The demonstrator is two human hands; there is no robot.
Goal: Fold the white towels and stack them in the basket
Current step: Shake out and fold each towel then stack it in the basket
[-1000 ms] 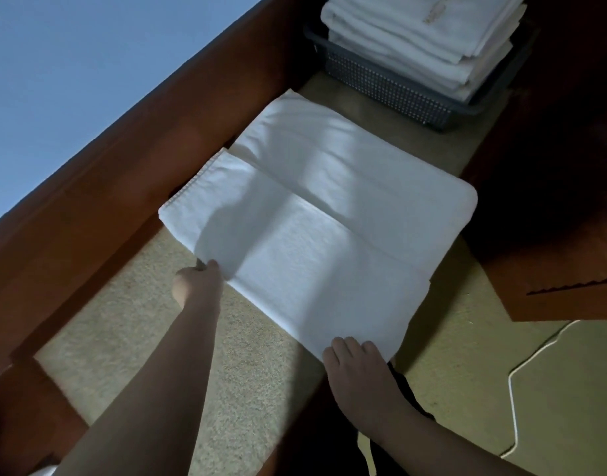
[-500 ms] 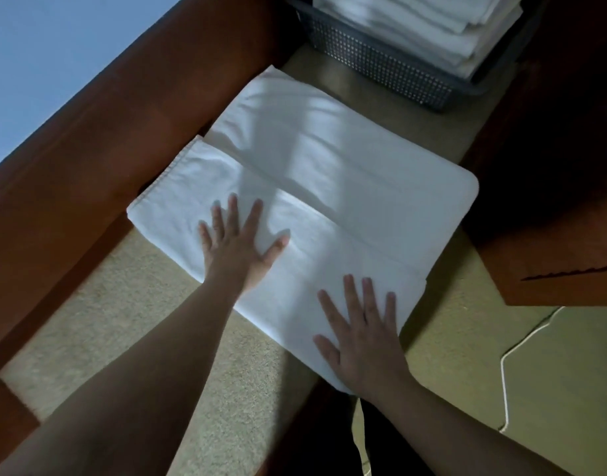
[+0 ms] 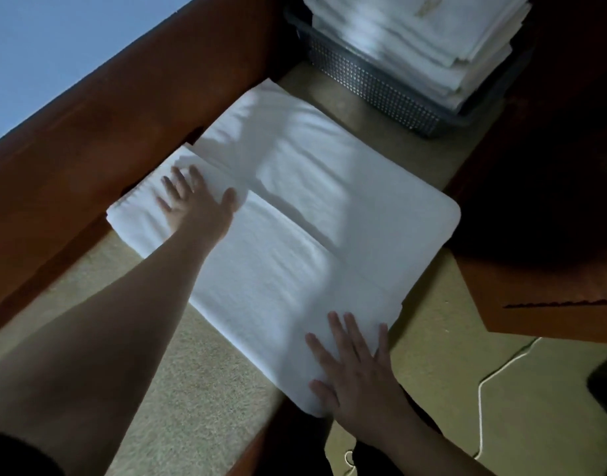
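A white towel (image 3: 295, 235) lies folded flat on the beige carpet, with a fold line running across its middle. My left hand (image 3: 195, 201) presses flat on the towel's far left end, fingers spread. My right hand (image 3: 353, 365) lies flat with straight fingers on the towel's near right corner. Beyond the towel stands a grey mesh basket (image 3: 381, 87) with several folded white towels (image 3: 425, 36) stacked in it.
A reddish-brown wooden bed frame (image 3: 140, 108) runs along the left of the towel. Dark wooden furniture (image 3: 553, 269) stands at the right. A white cable (image 3: 484, 407) trails over the carpet (image 3: 199, 389) at the lower right.
Both hands went from gripping the towel's near edge to lying flat on it. My left hand then slid outward to the left end, my right hand toward the right corner.
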